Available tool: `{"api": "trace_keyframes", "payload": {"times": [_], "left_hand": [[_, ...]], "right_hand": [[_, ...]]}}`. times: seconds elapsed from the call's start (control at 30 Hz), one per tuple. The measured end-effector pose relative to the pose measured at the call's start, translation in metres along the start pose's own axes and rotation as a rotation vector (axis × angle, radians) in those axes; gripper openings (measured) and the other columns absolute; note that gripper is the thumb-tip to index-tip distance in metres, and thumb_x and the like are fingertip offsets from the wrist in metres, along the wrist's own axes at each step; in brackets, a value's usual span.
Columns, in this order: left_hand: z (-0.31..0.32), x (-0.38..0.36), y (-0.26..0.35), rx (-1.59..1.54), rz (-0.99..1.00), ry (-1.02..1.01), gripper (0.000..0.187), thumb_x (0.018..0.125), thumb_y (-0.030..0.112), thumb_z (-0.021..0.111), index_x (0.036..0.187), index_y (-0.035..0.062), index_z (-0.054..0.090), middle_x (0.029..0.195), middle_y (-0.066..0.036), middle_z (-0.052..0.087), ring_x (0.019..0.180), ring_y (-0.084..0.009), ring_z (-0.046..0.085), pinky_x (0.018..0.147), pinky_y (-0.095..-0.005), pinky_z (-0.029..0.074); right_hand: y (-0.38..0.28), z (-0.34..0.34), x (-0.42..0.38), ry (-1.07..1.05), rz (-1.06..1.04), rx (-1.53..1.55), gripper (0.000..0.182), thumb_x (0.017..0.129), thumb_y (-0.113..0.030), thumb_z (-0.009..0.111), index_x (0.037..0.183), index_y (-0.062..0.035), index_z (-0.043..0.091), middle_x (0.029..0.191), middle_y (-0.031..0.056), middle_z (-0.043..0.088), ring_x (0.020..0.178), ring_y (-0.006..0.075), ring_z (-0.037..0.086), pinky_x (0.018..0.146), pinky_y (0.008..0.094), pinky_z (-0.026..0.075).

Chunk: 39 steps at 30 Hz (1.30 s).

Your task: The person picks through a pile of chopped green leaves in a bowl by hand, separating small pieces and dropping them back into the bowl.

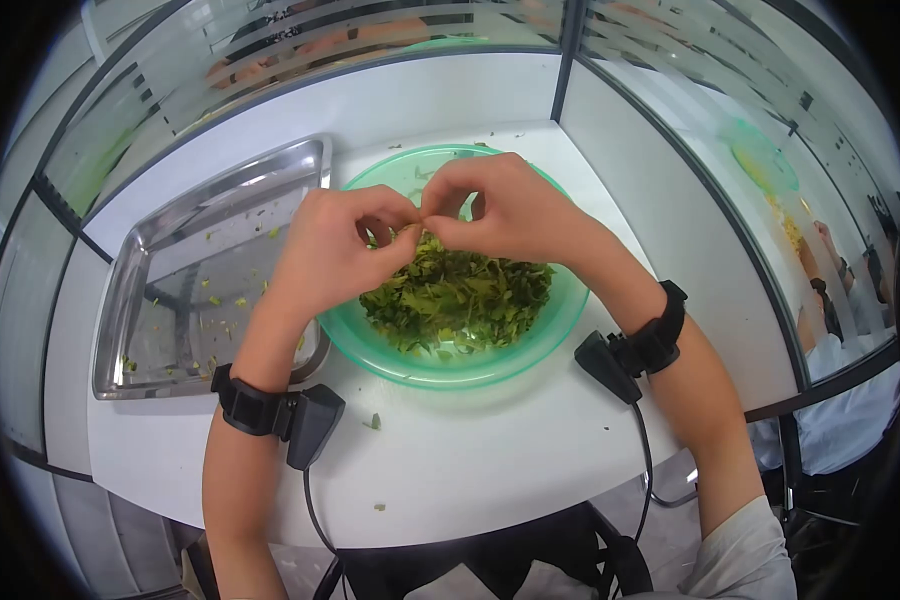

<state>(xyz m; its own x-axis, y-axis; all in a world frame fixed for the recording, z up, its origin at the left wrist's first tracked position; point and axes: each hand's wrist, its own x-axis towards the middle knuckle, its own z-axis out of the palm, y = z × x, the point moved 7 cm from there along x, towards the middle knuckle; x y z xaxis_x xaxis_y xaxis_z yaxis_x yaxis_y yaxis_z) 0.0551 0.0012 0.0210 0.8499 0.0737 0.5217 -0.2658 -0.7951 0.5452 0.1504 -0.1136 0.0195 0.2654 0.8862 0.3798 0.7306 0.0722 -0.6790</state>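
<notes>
Both hands meet above a translucent green bowl, fingertips touching. My left hand is pinched closed, thumb against forefinger. My right hand makes a similar pinch from the other side. A small bit of something, perhaps leaf or stem, seems to sit between the fingertips, too small to name. Below them, a heap of torn green leaves fills the bowl's middle. To the left of the bowl lies a rectangular metal tray with small green scraps scattered in it.
The white table carries a few leaf scraps near its front. Partitions with glass tops enclose the back and sides. Black straps with sensor boxes are on both wrists, cables trailing down. Another person's sleeve shows beyond the right partition.
</notes>
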Motion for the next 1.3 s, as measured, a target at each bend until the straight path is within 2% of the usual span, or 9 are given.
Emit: {"api": "trace_keyframes", "payload": {"times": [0.4, 0.43, 0.5, 0.57, 0.6, 0.67, 0.87, 1.03, 1.3], "left_hand": [[0.0, -0.002, -0.001, -0.001, 0.018, 0.0, 0.01, 0.076, 0.013, 0.075, 0.085, 0.0089, 0.076, 0.063, -0.005, 0.068, 0.054, -0.0136, 0.066, 0.056, -0.0255, 0.051], [0.001, -0.002, 0.001, -0.04, -0.031, -0.041, 0.007, 0.078, 0.007, 0.075, 0.083, 0.0021, 0.074, 0.067, -0.002, 0.07, 0.061, -0.0079, 0.063, 0.06, -0.0231, 0.047], [0.001, -0.003, 0.0, -0.031, -0.037, -0.047, 0.007, 0.078, 0.007, 0.075, 0.083, 0.0021, 0.074, 0.067, -0.002, 0.07, 0.061, -0.0079, 0.063, 0.06, -0.0231, 0.047], [0.0, -0.002, 0.0, -0.03, -0.029, -0.041, 0.007, 0.079, 0.007, 0.075, 0.083, 0.002, 0.074, 0.068, -0.003, 0.07, 0.062, -0.008, 0.063, 0.06, -0.023, 0.047], [0.001, -0.002, 0.0, -0.031, -0.027, -0.041, 0.007, 0.079, 0.007, 0.075, 0.083, 0.002, 0.074, 0.068, -0.003, 0.07, 0.062, -0.008, 0.063, 0.06, -0.023, 0.047], [-0.003, -0.003, 0.004, -0.056, 0.015, 0.009, 0.007, 0.079, 0.008, 0.076, 0.083, 0.0021, 0.074, 0.068, -0.003, 0.07, 0.062, -0.0077, 0.063, 0.059, -0.023, 0.047], [-0.007, -0.004, 0.0, -0.113, -0.014, 0.077, 0.01, 0.079, 0.011, 0.078, 0.084, 0.003, 0.075, 0.07, -0.002, 0.072, 0.064, -0.0069, 0.064, 0.059, -0.022, 0.047], [-0.003, -0.004, -0.007, -0.137, -0.093, 0.027, 0.009, 0.079, 0.01, 0.077, 0.084, 0.0033, 0.073, 0.069, -0.001, 0.072, 0.065, -0.0067, 0.065, 0.061, -0.0219, 0.047], [-0.004, -0.003, -0.002, -0.135, -0.062, 0.006, 0.006, 0.077, 0.007, 0.073, 0.08, 0.0034, 0.069, 0.068, 0.0, 0.069, 0.064, -0.006, 0.063, 0.061, -0.022, 0.047]], "right_hand": [[-0.003, 0.002, -0.001, -0.056, -0.021, -0.021, 0.013, 0.085, -0.015, 0.069, 0.094, -0.0062, 0.07, 0.084, 0.0008, 0.071, 0.076, 0.0106, 0.064, 0.063, 0.0262, 0.05], [-0.002, 0.002, -0.001, -0.072, 0.0, 0.005, 0.013, 0.086, -0.015, 0.068, 0.095, -0.0061, 0.069, 0.085, 0.0006, 0.07, 0.077, 0.0104, 0.064, 0.064, 0.026, 0.05], [-0.001, 0.004, -0.002, -0.084, 0.024, 0.031, 0.014, 0.086, -0.014, 0.068, 0.097, -0.0061, 0.069, 0.086, 0.0004, 0.07, 0.079, 0.0101, 0.063, 0.064, 0.0258, 0.05], [-0.004, 0.002, -0.003, -0.066, -0.034, 0.083, 0.016, 0.089, -0.016, 0.068, 0.096, -0.0015, 0.067, 0.084, 0.0083, 0.073, 0.078, 0.0172, 0.069, 0.073, 0.0302, 0.054], [-0.002, 0.002, -0.004, -0.064, -0.034, 0.081, 0.016, 0.089, -0.016, 0.068, 0.096, -0.0015, 0.067, 0.084, 0.0083, 0.073, 0.078, 0.0172, 0.069, 0.073, 0.0302, 0.054], [0.002, 0.004, -0.004, -0.102, -0.005, 0.133, 0.014, 0.09, -0.016, 0.066, 0.101, -0.0064, 0.067, 0.091, 0.0011, 0.07, 0.084, 0.0114, 0.063, 0.07, 0.0281, 0.051], [-0.003, 0.002, -0.004, -0.076, -0.009, 0.061, 0.015, 0.093, -0.018, 0.065, 0.103, -0.0067, 0.066, 0.092, 0.0016, 0.069, 0.084, 0.0118, 0.063, 0.07, 0.0275, 0.049], [-0.003, 0.004, -0.004, -0.095, -0.002, 0.076, 0.013, 0.094, -0.018, 0.064, 0.101, -0.0068, 0.065, 0.092, 0.0003, 0.067, 0.083, 0.0101, 0.06, 0.069, 0.0266, 0.047], [-0.001, 0.007, -0.004, -0.137, 0.027, 0.115, 0.014, 0.095, -0.019, 0.065, 0.102, -0.0069, 0.065, 0.093, -0.0002, 0.067, 0.088, 0.01, 0.061, 0.073, 0.0276, 0.048]]}}
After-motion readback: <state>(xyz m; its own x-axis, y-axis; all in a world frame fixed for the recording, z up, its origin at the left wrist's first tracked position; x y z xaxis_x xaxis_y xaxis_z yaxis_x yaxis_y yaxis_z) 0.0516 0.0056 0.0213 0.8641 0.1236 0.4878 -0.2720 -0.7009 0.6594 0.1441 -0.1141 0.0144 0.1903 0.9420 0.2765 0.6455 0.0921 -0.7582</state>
